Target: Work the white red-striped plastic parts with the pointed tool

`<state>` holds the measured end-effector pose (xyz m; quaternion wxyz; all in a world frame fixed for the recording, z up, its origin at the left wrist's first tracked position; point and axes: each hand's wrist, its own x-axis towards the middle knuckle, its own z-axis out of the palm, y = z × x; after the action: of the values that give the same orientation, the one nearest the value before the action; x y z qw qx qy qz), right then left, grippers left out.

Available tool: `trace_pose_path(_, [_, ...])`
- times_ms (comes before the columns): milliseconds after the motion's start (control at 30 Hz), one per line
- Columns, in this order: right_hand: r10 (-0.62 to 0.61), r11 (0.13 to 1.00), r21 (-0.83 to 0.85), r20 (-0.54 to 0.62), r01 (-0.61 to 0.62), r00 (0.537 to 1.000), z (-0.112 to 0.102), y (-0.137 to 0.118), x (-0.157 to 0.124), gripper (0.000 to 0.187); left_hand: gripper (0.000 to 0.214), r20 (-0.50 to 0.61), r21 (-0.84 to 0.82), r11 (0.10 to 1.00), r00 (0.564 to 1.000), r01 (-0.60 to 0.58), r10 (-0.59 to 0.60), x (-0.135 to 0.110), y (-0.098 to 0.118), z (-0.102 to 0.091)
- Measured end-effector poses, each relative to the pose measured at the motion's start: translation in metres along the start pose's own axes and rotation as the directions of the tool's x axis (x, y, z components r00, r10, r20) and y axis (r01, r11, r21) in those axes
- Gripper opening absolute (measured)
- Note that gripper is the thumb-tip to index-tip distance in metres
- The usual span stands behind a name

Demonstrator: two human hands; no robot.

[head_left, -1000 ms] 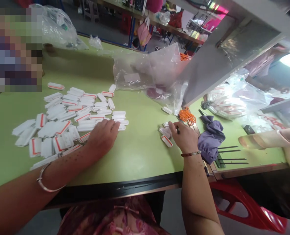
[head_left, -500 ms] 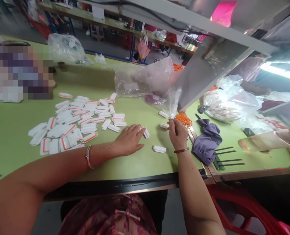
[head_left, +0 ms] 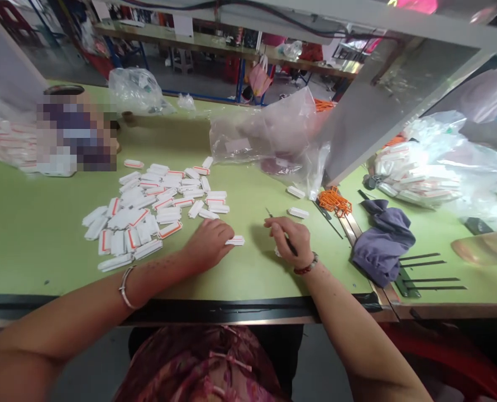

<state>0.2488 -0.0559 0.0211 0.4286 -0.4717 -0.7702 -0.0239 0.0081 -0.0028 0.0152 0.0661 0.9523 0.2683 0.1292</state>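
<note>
the left hand (head_left: 209, 244) lies palm down on the green bench (head_left: 252, 276), fingertips on one end of a single white piece (head_left: 235, 240) that sits just right of the knuckles. whether the fingers pinch it or only pin it flat cannot be told. the right hand (head_left: 291, 240), near it but apart, is closed around a thin dark tool (head_left: 269, 213) whose tip juts up and left into the gap between the hands.

held at one end only, the white piece looks likely to pivot or skid on the smooth bench if pressed off-centre. the tool's point sits near enough to the left fingers that a slip could jab them.

the left arm stretches in on a long diagonal from the near edge, wrist low, a silver bangle (head_left: 125, 287) on it. the right forearm comes in more steeply, wrist bent inward above a beaded bracelet (head_left: 306, 268).

behind the left hand spreads a pile (head_left: 148, 204) of white pieces with red-orange strips, close enough for the forearm to sweep. two loose pieces (head_left: 297, 213) lie beyond the right hand. farther right are orange clips (head_left: 334, 201), a purple cloth (head_left: 382, 240) and a clear bag (head_left: 273, 134).
</note>
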Motion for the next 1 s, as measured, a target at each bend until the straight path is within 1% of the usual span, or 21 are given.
trace_pose_path(67, [-0.119, 0.990, -0.066, 0.101, 0.126, 0.988, 0.007, -0.003, 0.001, 0.022, 0.014, -0.031, -0.049, 0.997, 0.998, 0.058, -0.059, -0.003, -0.005, 0.001])
trace_pose_path(133, [-0.151, 0.969, -0.171, 0.147, 0.176, 0.977, 0.010, 0.000, 0.002, 0.021, 0.018, -0.066, -0.076, 0.995, 0.995, 0.066, -0.071, -0.004, -0.008, 0.003])
trace_pose_path(200, [-0.122, 0.950, -0.274, 0.102, 0.146, 0.987, 0.009, 0.007, 0.004, 0.020, 0.019, -0.089, -0.084, 0.996, 0.995, 0.035, -0.042, -0.003, -0.008, 0.004])
trace_pose_path(267, [-0.113, 0.945, -0.306, 0.018, 0.113, 0.993, 0.005, 0.010, 0.005, 0.019, 0.017, -0.127, -0.081, 0.997, 0.992, -0.001, -0.009, -0.003, -0.007, 0.002])
trace_pose_path(333, [-0.139, 0.963, -0.237, -0.041, 0.125, 0.989, 0.002, 0.007, 0.004, 0.022, 0.017, -0.177, -0.074, 0.997, 0.984, -0.016, 0.003, -0.003, -0.002, -0.003])
trace_pose_path(400, [-0.177, 0.978, -0.120, -0.057, 0.169, 0.983, 0.002, -0.002, 0.003, 0.025, 0.019, -0.172, -0.081, 0.996, 0.985, -0.048, 0.033, -0.005, 0.005, -0.010])
trace_pose_path(433, [-0.189, 0.980, -0.069, -0.048, 0.186, 0.981, 0.004, -0.007, 0.002, 0.027, 0.020, -0.142, -0.098, 0.992, 0.988, -0.074, 0.060, -0.006, 0.010, -0.013])
trace_pose_path(500, [-0.194, 0.981, -0.009, -0.011, 0.194, 0.981, 0.009, -0.013, 0.000, 0.029, 0.023, -0.047, -0.140, 0.983, 0.993, -0.115, 0.109, -0.009, 0.019, -0.017])
trace_pose_path(567, [-0.169, 0.986, 0.021, 0.023, 0.168, 0.985, 0.013, -0.014, -0.001, 0.029, 0.022, 0.047, -0.151, 0.980, 0.989, -0.131, 0.139, -0.010, 0.024, -0.015])
trace_pose_path(667, [-0.109, 0.993, 0.058, 0.046, 0.106, 0.993, 0.016, -0.009, -0.003, 0.028, 0.022, 0.098, -0.077, 0.992, 0.990, -0.097, 0.104, -0.009, 0.021, -0.008])
trace_pose_path(767, [-0.095, 0.993, 0.076, 0.071, 0.090, 0.993, 0.016, -0.008, -0.002, 0.025, 0.027, 0.091, -0.038, 0.997, 0.993, -0.068, 0.071, -0.008, 0.010, -0.003])
trace_pose_path(900, [-0.127, 0.985, 0.127, 0.109, 0.113, 0.986, 0.012, -0.014, 0.000, 0.025, 0.028, 0.066, -0.084, 0.990, 0.991, -0.114, 0.120, -0.011, 0.003, -0.004])
trace_pose_path(967, [-0.140, 0.982, 0.145, 0.153, 0.118, 0.978, 0.010, -0.018, 0.000, 0.031, 0.024, 0.037, -0.126, 0.987, 0.994, -0.098, 0.104, -0.013, 0.001, -0.004])
trace_pose_path(1000, [-0.156, 0.981, 0.143, 0.174, 0.131, 0.972, 0.010, -0.020, 0.000, 0.036, 0.022, 0.021, -0.160, 0.984, 0.997, -0.072, 0.076, -0.014, 0.000, -0.004])
